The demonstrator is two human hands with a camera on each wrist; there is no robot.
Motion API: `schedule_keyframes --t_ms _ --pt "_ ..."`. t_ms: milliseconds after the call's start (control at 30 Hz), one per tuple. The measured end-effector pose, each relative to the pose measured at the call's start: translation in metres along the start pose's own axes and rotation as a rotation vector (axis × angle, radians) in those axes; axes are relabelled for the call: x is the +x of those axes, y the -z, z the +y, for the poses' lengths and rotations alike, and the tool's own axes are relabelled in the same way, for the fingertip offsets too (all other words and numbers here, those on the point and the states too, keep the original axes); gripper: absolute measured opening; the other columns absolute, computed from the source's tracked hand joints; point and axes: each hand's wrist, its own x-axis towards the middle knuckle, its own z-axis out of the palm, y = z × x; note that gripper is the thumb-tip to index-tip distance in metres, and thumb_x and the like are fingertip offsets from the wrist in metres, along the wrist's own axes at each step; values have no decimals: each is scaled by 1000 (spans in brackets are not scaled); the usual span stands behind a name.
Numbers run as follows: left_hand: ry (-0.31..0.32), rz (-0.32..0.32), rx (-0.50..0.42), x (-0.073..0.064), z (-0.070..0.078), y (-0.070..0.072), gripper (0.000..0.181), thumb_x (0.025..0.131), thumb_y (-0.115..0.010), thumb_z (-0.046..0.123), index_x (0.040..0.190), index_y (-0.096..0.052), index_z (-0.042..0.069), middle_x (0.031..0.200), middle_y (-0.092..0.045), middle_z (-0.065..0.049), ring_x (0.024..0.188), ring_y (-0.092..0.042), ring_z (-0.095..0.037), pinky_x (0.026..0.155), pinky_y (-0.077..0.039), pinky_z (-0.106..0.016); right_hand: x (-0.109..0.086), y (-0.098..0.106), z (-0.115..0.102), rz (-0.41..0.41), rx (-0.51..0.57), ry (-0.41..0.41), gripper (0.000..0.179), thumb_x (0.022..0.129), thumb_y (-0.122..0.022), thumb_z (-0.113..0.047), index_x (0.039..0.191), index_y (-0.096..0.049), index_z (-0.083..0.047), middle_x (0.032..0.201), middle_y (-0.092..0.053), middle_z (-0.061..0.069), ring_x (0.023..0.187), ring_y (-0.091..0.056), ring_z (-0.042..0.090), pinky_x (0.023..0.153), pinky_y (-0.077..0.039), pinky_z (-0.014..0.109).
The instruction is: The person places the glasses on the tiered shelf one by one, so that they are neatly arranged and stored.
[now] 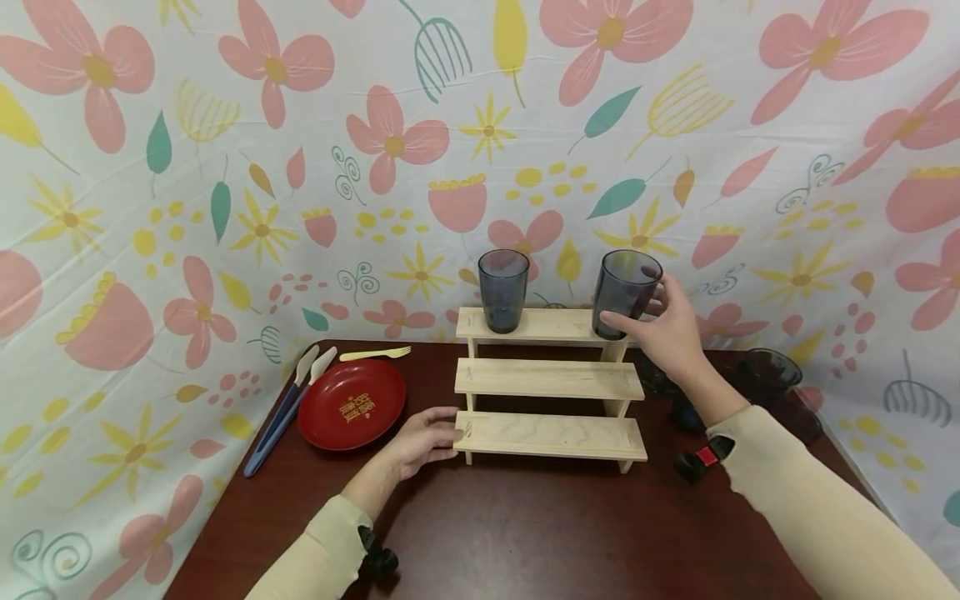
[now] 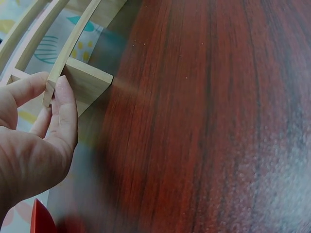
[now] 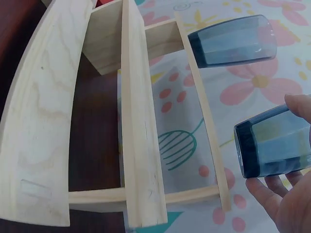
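A three-tier wooden step rack point(image 1: 551, 379) stands against the back of the table. My left hand point(image 1: 423, 442) pinches the left end of its lowest board point(image 2: 63, 53) between thumb and fingers. On the top tier's left part, a blue-grey glass tumbler point(image 1: 503, 292) stands upright. My right hand point(image 1: 667, 329) grips a second, matching tumbler point(image 3: 274, 141) at the top tier's right end, slightly tilted. From the right wrist, a small gap shows between this tumbler's base and the top board point(image 3: 201, 97). The middle and lowest tiers hold nothing.
Left of the rack lies a red plate point(image 1: 322, 417) with gold lettering, beside a yellow fork point(image 1: 375, 354) and two blue-handled knives point(image 1: 288, 412). Behind my right forearm are a dark glass bowl point(image 1: 768, 371) and other dark, partly hidden items. A flowered cloth point(image 1: 420, 225) hangs behind.
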Motion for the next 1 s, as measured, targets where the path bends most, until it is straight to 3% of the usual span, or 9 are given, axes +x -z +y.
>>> schedule_keyframes --t_ms 267,667,1000 --pt "0 -6 -1 0 -1 -1 61 93 -72 4 147 -46 -4 121 -64 -19 92 -70 -22 81 -60 -36 13 -17 5 -10 4 26 92 85 -88 -33 159 -36 -17 137 -57 18 121 -61 37 90 -54 49" --pt "-12 -4 7 -3 1 -1 59 94 -71 3 147 -45 -5 120 -64 -18 92 -70 -21 82 -59 -36 19 -31 7 -22 23 22 94 85 -89 -30 160 -34 -15 139 -55 21 123 -59 41 95 -53 57" --pt "-3 0 5 -2 1 -2 59 94 -71 3 147 -46 -4 119 -64 -17 92 -70 -20 81 -59 -35 20 -32 7 -33 35 -4 95 87 -87 -31 162 -31 -14 141 -53 21 125 -58 39 94 -53 53"
